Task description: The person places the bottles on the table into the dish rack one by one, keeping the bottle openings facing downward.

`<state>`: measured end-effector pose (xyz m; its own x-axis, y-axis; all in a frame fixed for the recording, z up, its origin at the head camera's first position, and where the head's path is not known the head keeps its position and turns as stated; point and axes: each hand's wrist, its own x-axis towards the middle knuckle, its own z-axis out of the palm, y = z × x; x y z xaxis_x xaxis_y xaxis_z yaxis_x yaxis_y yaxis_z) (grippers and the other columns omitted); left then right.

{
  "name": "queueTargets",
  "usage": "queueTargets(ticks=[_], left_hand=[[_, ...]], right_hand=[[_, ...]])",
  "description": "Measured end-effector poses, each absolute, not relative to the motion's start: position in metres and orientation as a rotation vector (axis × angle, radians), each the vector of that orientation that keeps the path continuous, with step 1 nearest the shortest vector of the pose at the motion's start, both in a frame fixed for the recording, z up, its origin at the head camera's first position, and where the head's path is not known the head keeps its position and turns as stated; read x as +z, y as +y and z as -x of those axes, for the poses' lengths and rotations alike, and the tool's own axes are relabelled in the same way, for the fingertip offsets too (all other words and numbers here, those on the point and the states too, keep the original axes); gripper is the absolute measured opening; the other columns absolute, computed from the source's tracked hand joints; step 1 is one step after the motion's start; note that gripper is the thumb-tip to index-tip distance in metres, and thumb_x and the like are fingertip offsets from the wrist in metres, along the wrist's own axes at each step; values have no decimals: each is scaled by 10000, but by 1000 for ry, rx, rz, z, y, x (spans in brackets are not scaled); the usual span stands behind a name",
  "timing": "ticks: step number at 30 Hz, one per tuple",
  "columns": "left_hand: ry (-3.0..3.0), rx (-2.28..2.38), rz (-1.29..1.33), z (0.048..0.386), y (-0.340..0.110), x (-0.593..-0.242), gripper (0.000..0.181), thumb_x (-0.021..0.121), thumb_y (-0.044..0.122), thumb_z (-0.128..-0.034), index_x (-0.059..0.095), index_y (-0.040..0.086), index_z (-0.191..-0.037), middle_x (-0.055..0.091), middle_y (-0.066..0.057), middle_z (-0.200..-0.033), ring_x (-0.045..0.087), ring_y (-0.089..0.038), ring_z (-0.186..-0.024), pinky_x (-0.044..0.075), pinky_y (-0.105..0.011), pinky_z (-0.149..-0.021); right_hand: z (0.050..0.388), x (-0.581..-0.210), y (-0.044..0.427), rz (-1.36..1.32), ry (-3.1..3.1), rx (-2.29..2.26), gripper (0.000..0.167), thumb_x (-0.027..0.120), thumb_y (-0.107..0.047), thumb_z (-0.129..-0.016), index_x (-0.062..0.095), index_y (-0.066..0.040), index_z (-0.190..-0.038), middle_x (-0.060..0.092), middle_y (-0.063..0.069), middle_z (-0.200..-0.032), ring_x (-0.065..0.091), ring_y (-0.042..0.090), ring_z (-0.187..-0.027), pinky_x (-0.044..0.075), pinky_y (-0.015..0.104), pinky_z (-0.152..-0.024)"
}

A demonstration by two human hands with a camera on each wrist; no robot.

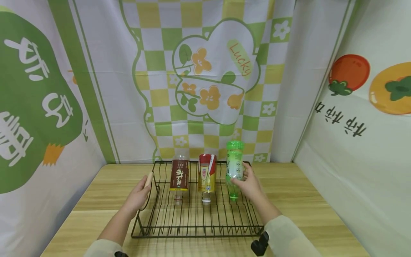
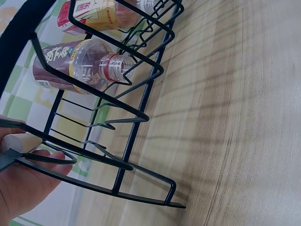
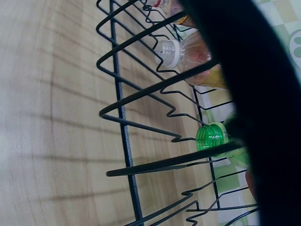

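A black wire dish rack stands on the wooden table. My left hand grips the pale wooden handle at its left side. At the right of the rack, my right hand holds a green plastic bottle upside down, thumb in front and fingers at its side. Its open green neck points down between the wires in the right wrist view. Two more upturned bottles stand in the rack: a brown-labelled bottle on the left and a red-and-yellow-labelled bottle in the middle. Their necks are uncapped.
The wooden tabletop extends on both sides of the rack. Behind it hangs a green-and-yellow checked cloth. Printed white cloths hang at the left and right, close to the table's sides.
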<state>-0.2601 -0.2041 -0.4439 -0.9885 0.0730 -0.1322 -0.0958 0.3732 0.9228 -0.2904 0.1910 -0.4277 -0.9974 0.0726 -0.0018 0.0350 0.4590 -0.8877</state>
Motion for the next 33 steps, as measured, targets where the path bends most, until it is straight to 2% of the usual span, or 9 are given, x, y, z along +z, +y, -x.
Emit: queueTargets(ticks=[9,20,33], left_hand=[[2489,1685,36,261,-202,-443,614,313,197,-1068,3,48,-1576,44,-277,-1617,172,-491,-1451,221,-619,-1159],[2475,1710,32,261,-203,-445,611,311,181,-1068,-1,43,-1575,18,-266,-1623,131,-476,-1467,215,-608,-1161],[2433,1759,8,261,-202,-446,608,294,167,-1071,-25,27,-1569,-4,-267,-1623,92,-463,-1479,220,-606,-1159]], right_hand=[[291,-436,190,48,-2667,1580,875,706,-172,-876,168,-107,-1563,393,320,-1472,471,491,-1295,480,560,-995],[290,-439,189,60,-2735,1536,847,679,-224,-912,154,-133,-1569,378,311,-1475,516,473,-1239,519,531,-944],[292,-446,189,23,-2761,1482,807,642,-246,-949,142,-87,-1562,383,331,-1469,494,482,-1264,478,565,-989]])
